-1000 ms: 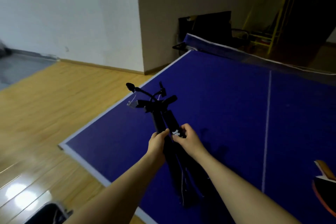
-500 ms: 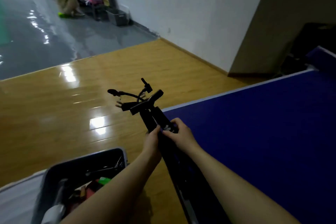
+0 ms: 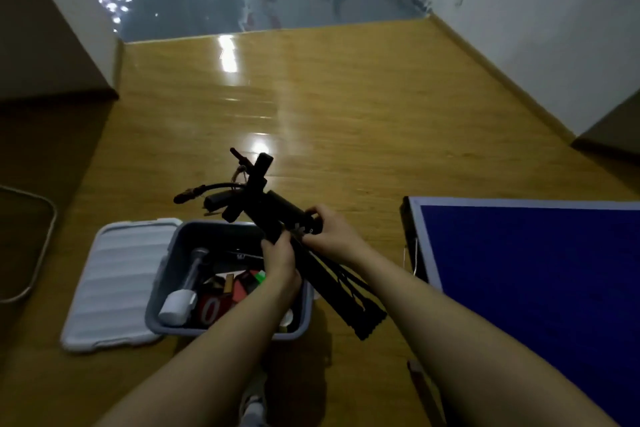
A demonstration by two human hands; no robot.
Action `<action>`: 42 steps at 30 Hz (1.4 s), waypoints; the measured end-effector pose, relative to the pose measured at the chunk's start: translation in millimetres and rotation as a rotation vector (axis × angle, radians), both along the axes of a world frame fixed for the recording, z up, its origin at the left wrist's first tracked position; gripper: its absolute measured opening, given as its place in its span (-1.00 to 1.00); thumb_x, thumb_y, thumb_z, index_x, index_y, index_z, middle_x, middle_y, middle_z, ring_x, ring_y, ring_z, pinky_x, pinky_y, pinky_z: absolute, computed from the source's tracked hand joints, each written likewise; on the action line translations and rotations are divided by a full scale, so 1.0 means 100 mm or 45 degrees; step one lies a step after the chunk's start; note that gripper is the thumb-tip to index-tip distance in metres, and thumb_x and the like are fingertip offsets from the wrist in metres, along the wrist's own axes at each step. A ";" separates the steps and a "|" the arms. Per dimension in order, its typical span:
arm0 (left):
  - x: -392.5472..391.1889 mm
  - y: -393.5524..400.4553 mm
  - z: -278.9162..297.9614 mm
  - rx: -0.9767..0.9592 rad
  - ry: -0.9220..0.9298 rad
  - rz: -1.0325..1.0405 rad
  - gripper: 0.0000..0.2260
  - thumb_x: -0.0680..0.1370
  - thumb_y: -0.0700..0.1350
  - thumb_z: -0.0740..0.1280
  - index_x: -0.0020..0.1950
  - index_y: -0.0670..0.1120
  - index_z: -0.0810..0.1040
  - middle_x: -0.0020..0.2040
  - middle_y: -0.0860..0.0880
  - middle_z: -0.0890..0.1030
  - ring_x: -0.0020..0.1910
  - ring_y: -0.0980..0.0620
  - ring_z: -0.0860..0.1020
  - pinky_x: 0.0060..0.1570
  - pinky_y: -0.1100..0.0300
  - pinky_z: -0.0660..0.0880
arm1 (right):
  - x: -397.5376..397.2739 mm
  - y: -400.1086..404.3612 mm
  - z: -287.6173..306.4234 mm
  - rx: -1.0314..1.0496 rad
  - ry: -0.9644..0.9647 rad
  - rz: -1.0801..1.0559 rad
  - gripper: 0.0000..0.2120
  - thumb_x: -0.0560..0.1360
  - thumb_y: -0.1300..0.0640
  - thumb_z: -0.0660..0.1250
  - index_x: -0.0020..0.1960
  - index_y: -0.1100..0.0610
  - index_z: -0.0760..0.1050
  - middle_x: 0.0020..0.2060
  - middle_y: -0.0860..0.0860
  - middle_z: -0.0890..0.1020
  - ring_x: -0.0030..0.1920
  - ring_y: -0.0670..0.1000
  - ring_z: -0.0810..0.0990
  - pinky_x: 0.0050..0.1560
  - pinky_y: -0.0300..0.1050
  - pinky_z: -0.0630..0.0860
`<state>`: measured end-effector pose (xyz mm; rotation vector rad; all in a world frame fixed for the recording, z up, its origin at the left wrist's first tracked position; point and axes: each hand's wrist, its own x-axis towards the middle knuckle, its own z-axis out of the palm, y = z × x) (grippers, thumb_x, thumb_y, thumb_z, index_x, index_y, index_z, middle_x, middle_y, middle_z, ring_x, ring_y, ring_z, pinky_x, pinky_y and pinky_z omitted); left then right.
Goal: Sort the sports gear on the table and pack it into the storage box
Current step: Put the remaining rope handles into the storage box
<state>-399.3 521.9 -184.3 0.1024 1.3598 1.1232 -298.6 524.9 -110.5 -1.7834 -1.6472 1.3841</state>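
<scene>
Head view, looking down: the wooden floor (image 3: 346,107) fills most of the picture, and the blue bench (image 3: 536,288) cuts in at three o'clock with its pale edge. Down at eight o'clock lies the white lid (image 3: 117,284), flat on the floor and touching the open grey storage box (image 3: 221,331) beside it. That box already holds gear: a white-capped cylinder (image 3: 180,302), red and black pieces, something green, all too jumbled to name surely.

Now the action! A folded black net-post clamp set (image 3: 277,215) hangs in the air over the box's two o'clock corner, long axis running from ten o'clock, where the clamp arms and a bent lever stick out, down to five o'clock, where the folded net end pokes past the box's right wall. The left hand (image 3: 277,262) grips it at mid-length, fingers curled round the bar. The right hand (image 3: 329,230) pinches it just beyond, fingers closed on the upper body. The box sits directly below and toward seven o'clock of both hands, the left nearer, so I'd judge lowering needs the long axis swung in line with the box's length.
</scene>
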 end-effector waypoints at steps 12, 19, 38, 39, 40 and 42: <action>-1.20 0.83 -1.43 -0.270 0.045 -0.023 -0.60 0.59 -0.20 0.25 0.42 -0.04 0.29 0.18 -0.15 0.52 0.15 -0.22 0.54 -0.09 -0.01 0.51 | -1.15 0.96 -1.87 -0.086 -0.104 0.016 -0.57 0.49 0.19 0.33 0.34 -0.01 0.40 0.16 0.05 0.40 0.22 0.15 0.42 0.34 0.16 0.33; -1.54 1.10 -2.88 -0.299 0.080 0.078 -0.74 0.58 -0.16 0.29 0.26 -0.05 0.40 0.04 -0.12 0.59 -0.09 -0.07 0.60 -0.19 0.04 0.57 | -1.54 1.28 -3.39 -0.091 -0.058 0.014 -0.56 0.50 0.20 0.33 0.36 0.03 0.41 0.16 0.03 0.49 0.24 0.05 0.45 0.34 0.07 0.33; -1.80 1.21 -4.54 -0.676 0.401 -0.206 -0.67 0.59 -0.03 0.29 0.19 -0.27 0.43 0.10 -0.22 0.55 -0.16 -0.09 0.56 -0.04 -0.02 0.59 | -1.89 1.48 -5.26 -0.183 -0.693 0.243 -0.61 0.59 -0.01 0.18 0.41 -0.04 0.33 0.30 0.06 0.31 0.29 0.11 0.27 0.29 -0.03 0.21; -1.81 1.22 -4.52 -0.700 0.445 -0.229 -0.68 0.57 -0.03 0.32 0.13 -0.27 0.46 0.03 -0.21 0.57 -0.26 -0.06 0.55 -0.11 0.01 0.60 | -1.89 1.47 -5.26 -0.175 -0.681 0.232 -0.61 0.59 0.00 0.18 0.42 -0.04 0.33 0.29 0.06 0.32 0.28 0.11 0.28 0.29 -0.04 0.23; -1.83 1.23 -4.51 -0.713 0.454 -0.228 -0.68 0.55 -0.04 0.35 0.11 -0.28 0.48 -0.05 -0.20 0.57 -0.33 -0.04 0.55 -0.23 0.07 0.60 | -1.89 1.46 -5.26 -0.150 -0.668 0.229 -0.60 0.59 0.03 0.19 0.42 -0.04 0.33 0.29 0.06 0.34 0.28 0.10 0.29 0.28 -0.05 0.24; -1.84 1.27 -4.49 -0.718 0.452 -0.186 -0.66 0.53 -0.11 0.39 0.20 -0.28 0.42 -0.10 -0.20 0.56 -0.34 -0.07 0.58 -0.36 0.16 0.56 | -1.88 1.45 -5.25 -0.096 -0.657 0.228 -0.60 0.58 0.07 0.21 0.42 -0.02 0.33 0.27 0.04 0.39 0.28 0.07 0.33 0.27 -0.06 0.27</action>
